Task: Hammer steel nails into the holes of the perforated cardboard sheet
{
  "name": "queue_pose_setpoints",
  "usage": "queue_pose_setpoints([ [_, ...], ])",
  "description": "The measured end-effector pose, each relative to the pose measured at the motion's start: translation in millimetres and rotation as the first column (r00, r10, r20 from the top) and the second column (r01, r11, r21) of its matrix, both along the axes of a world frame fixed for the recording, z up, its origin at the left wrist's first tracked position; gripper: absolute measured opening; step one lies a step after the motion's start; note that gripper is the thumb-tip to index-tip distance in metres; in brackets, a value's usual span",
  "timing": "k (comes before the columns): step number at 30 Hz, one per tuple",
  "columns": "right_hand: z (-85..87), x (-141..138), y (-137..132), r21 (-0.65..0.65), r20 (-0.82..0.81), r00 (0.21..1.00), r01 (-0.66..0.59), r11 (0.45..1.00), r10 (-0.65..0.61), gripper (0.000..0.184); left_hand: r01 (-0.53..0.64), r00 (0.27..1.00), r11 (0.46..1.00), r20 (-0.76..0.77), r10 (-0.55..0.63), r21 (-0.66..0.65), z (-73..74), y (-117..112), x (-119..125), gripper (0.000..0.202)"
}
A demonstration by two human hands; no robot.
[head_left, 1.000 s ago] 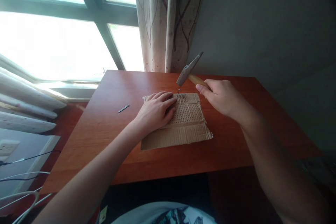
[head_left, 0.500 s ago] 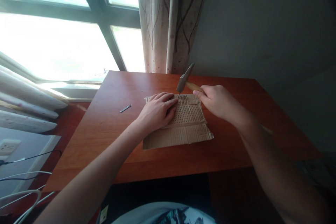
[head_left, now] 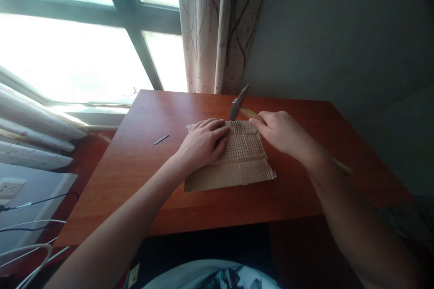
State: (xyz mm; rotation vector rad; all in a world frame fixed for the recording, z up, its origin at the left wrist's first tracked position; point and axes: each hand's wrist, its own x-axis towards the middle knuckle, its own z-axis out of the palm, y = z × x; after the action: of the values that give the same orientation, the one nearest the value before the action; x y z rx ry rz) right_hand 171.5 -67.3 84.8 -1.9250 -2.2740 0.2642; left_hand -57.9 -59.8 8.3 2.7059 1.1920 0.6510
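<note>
A piece of brown cardboard (head_left: 228, 177) lies on the wooden table, dotted with rows of small holes. Along its far edge stands a short row of nails (head_left: 236, 123). My left hand (head_left: 205, 142) rests flat on the cardboard's left part, fingers stretched toward those nails. In my right hand (head_left: 280, 130) is the wooden handle of a hammer (head_left: 234, 109). Its metal head is low over the left end of the nail row; whether it touches a nail I cannot make out. The cardboard under my left palm is hidden.
On the table (head_left: 135, 189), left of the cardboard, lies a thin metal rod or nails (head_left: 161, 139). A wooden stick or handle (head_left: 344, 168) shows partly behind my right forearm. A window and curtain (head_left: 203, 31) stand beyond the table, with cables (head_left: 37, 226) at lower left.
The hammer's head has come down slightly toward the nails, with my right hand lowering a little. My left hand and the cardboard stay where they were.
</note>
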Motion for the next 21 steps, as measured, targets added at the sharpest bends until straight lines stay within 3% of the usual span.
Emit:
queue_pose_setpoints([
  [21,-12.8,3.1,-1.6,0.05,0.005,1.0,-0.018,0.999,0.018,0.036,-0.005,1.0,1.0,0.016,0.006,-0.012,1.1,-1.0,-0.1,0.04],
])
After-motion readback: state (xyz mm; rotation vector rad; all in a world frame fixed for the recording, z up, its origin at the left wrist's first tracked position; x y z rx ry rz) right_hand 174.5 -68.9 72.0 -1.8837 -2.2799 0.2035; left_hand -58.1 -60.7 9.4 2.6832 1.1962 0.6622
